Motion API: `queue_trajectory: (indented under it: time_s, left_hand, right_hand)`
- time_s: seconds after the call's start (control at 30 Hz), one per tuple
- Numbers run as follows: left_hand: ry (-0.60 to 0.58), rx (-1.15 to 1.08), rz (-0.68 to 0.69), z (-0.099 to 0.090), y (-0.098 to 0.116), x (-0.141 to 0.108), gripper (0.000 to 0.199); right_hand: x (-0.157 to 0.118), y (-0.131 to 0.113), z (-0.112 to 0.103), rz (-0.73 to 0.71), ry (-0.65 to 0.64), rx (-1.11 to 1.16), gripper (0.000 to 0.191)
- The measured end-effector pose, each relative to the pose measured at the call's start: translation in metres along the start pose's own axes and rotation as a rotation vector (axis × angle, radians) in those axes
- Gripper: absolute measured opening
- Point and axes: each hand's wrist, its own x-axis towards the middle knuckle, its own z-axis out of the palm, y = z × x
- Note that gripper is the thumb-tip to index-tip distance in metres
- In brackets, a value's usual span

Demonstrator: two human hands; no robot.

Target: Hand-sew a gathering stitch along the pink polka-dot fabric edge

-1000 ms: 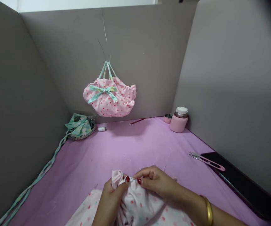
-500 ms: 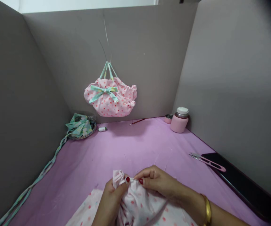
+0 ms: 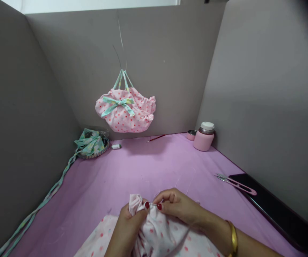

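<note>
White-pink cloth with red dots (image 3: 159,230) lies gathered at the bottom centre of the head view. My left hand (image 3: 129,223) is closed on its bunched upper edge, the thumb pressed on top. Close beside it on the right, my right hand (image 3: 177,207) pinches at the same edge with thumb and forefinger. Something thin, perhaps a needle, shows between the two thumbs, too small to make out. A fine thread runs over the table behind my right hand.
Pink snips (image 3: 239,186) lie partly on a black object (image 3: 272,210) at right. Behind stand a pink jar (image 3: 204,137) and an open lid (image 3: 191,135). A dotted bag (image 3: 127,114) hangs centrally; a basket (image 3: 96,154) and spool (image 3: 116,146) sit back left.
The left thumb and the cloth edge have shifted slightly to the right. My right fingertips have moved slightly left, nearer the left thumb.
</note>
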Motion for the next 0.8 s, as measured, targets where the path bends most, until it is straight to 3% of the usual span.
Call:
queue_trajectory:
  time_s: [0.3,0.63,0.8]
  left_hand:
    - [0.091,-0.053,0.0,0.0003,0.0004,0.0009,0.02]
    - [0.134,0.006,0.031,-0.0009,-0.0023,0.0025,0.02]
    - [0.174,0.16,0.085,-0.0026,-0.0041,0.0015,0.016]
  right_hand:
    - [-0.0011,-0.0047,0.0003,-0.001,0.072,0.116,0.034]
    - [-0.0027,-0.0088,-0.0012,-0.037,0.072,-0.026,0.028]
    - [-0.0034,-0.0097,0.0,-0.077,0.076,-0.158,0.027]
